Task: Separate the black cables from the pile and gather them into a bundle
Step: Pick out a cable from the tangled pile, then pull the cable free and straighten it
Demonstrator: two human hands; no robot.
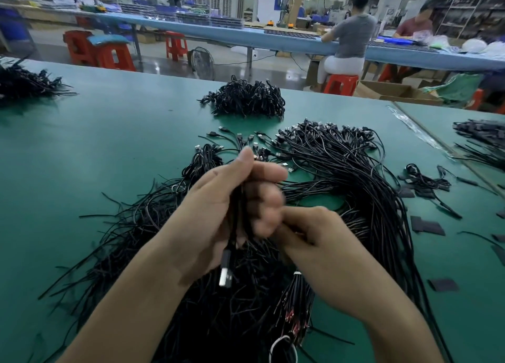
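Red stools [340,85], floor fan [203,63] — cardboard box [393,92] (open) beyond green table [95,149]

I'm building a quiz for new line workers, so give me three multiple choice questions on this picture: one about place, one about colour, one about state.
1. The dangling USB plug is: A) below the left hand B) on a stool C) on the floor.
2. The table is: A) red B) green C) white.
3. The left hand: A) lies flat B) points away C) grips black cables.
Key: 1 A, the plug hangs under the palm; 2 B, the surface is green; 3 C, the fingers curl round them.
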